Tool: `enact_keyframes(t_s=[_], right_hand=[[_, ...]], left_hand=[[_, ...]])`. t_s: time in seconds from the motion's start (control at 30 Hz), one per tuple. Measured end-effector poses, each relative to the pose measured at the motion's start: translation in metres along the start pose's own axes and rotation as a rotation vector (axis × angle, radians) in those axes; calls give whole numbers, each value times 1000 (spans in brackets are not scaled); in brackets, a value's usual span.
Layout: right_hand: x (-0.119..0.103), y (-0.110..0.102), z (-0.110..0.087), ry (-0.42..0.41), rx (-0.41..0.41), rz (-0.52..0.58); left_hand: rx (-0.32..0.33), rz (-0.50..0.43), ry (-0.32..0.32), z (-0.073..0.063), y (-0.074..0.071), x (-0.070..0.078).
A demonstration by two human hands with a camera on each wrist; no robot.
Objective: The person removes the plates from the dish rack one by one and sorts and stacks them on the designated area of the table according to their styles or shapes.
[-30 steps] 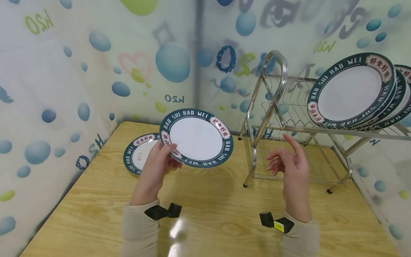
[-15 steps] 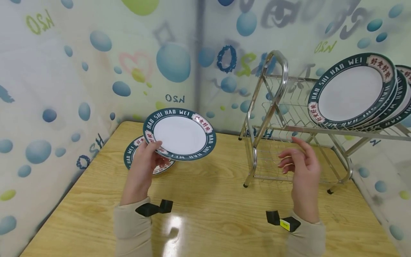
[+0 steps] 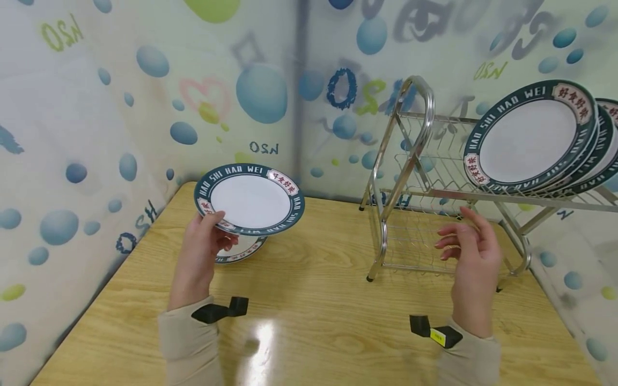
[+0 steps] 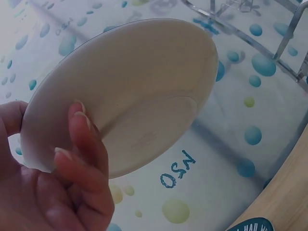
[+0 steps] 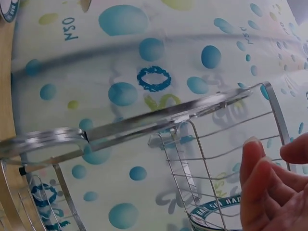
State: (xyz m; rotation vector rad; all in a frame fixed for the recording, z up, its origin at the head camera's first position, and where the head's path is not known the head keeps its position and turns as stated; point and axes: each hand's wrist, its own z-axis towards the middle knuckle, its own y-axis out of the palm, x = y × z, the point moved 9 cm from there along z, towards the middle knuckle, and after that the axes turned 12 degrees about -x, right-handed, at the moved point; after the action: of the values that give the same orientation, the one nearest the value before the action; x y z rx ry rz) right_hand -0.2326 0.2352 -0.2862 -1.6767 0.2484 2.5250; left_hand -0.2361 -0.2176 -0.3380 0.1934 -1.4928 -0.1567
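While the left hand (image 3: 199,247) pinches a plate (image 3: 251,201) by its rim above the desk (image 3: 328,289), fingers beneath presumably bracing it, the right hand (image 3: 475,262) hangs near the rack (image 3: 446,194), loosely curled and empty.

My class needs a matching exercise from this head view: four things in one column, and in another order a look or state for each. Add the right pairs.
Column one
1. left hand
2. table
3. metal rack
4. right hand

Column two
A. bears several plates on its upper tier
B. raised, grasping nothing
C. pinches a single plate by its edge
D. shows yellowish wood grain

Right pairs: 1-C, 2-D, 3-A, 4-B
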Motion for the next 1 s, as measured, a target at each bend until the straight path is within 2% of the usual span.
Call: enact_keyframes(t_s=[0.2, 0.37, 0.53, 0.67, 0.8, 1.0], right_hand=[[-7, -45, 0, -83, 177, 109], [-11, -77, -5, -125, 301, 144], [-14, -90, -9, -155, 365, 165], [-18, -92, -9, -187, 377, 174], [-27, -90, -4, -195, 373, 60], [-51, -89, 8, -154, 388, -388]], left_hand=[[23, 35, -16, 1, -7, 1], [53, 70, -47, -1, -15, -1], [68, 55, -79, -1, -22, -9], [68, 49, -99, -1, -27, -15], [83, 63, -104, -1, -34, -18], [104, 75, -113, -4, -42, -19]])
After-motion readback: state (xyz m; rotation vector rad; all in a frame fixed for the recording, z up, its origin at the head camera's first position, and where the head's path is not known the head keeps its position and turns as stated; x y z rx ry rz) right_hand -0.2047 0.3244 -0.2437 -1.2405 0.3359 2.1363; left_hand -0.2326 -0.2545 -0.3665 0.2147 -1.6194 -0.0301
